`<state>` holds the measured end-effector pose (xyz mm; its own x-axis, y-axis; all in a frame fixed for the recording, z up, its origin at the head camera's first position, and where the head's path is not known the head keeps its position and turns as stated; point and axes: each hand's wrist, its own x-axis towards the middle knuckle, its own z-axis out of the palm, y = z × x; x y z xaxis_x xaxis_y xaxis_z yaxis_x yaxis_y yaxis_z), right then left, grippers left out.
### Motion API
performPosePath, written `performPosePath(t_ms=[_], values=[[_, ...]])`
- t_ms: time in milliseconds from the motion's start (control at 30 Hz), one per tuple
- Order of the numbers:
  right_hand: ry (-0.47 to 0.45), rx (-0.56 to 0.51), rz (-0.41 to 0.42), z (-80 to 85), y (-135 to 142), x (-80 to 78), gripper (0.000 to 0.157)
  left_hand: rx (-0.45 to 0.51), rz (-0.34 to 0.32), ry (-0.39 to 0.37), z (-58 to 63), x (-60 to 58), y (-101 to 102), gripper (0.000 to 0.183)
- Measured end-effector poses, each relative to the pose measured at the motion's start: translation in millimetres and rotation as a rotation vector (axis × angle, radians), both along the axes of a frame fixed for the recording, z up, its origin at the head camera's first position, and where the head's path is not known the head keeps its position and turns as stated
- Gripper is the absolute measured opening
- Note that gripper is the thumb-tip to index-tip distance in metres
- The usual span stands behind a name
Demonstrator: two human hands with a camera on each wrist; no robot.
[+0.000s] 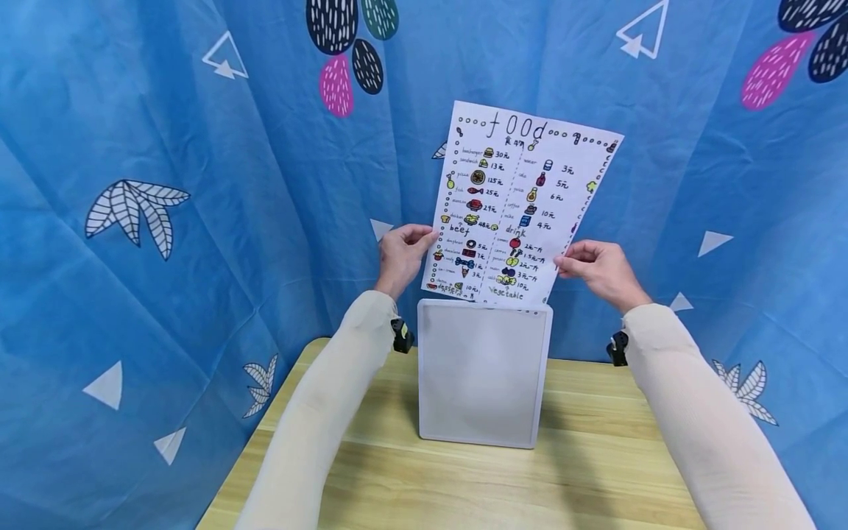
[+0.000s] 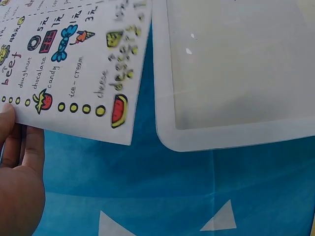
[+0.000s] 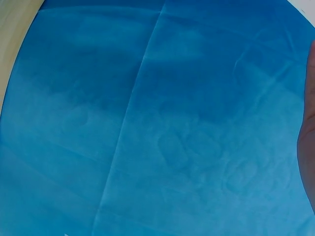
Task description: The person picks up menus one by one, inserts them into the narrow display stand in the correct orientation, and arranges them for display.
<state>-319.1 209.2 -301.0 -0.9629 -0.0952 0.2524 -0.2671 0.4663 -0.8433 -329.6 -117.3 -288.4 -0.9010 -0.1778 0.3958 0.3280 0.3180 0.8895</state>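
Observation:
A white paper menu point(image 1: 510, 199), headed "food" and covered with small drawings and prices, is held upright in the air. My left hand point(image 1: 401, 256) pinches its left edge between thumb and fingers. At its lower right edge my right hand point(image 1: 601, 271) pinches the sheet. Directly below stands a clear display frame with a white border point(image 1: 483, 375), upright on the table. The menu's bottom edge meets the frame's top edge, with a strip of it showing at the top right. In the left wrist view, the menu's lower corner point(image 2: 120, 132) lies beside the frame's border point(image 2: 165, 98).
The frame stands on a wood-grain table point(image 1: 397, 478). A blue patterned curtain point(image 1: 199, 294) hangs behind the table and along both sides. Each sleeve carries a small black camera, one at the left wrist point(image 1: 401, 336) and one at the right point(image 1: 617, 348).

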Motion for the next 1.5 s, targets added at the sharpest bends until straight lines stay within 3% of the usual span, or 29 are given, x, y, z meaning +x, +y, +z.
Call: performPosePath(t_ms=[767,1000,1500], values=[[-0.002,-0.063,0.101,3.8,2.0,-1.5,0.031,0.061,-0.031,-0.02,-2.3,1.8,-1.5,0.02],[-0.035,-0.013,0.088,6.2,3.8,-1.0,0.034,0.046,-0.033,-0.026,-2.4,4.1,-0.5,0.02],[-0.002,-0.018,0.087,1.6,2.7,-3.8,0.034,0.069,-0.052,-0.044,-18.4,5.2,-6.2,0.022]])
